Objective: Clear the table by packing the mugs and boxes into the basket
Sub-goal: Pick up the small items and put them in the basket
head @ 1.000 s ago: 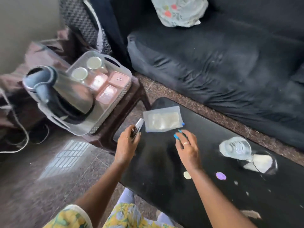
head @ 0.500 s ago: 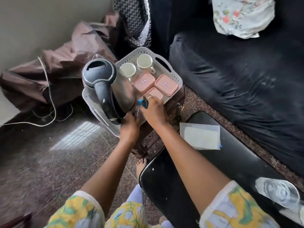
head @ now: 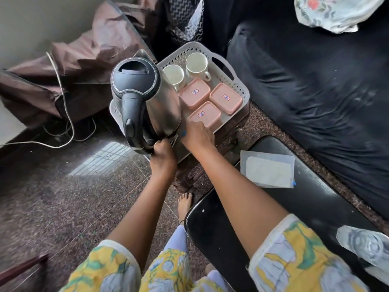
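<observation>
Packing's basically done: left hand (head: 163,157) and right hand (head: 196,135) curl at the basket (head: 235,86) edge near the kettle (head: 147,102), grip unclear, so lifting looks next.

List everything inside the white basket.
Inside the basket: two white mugs, three pink lidded boxes and a steel kettle. The kettle hides the basket's near-left floor, so anything there cannot be seen.

Two mugs (head: 173,74) (head: 196,63), three boxes (head: 194,93) (head: 225,98) (head: 205,115), one kettle (head: 147,98)
</observation>
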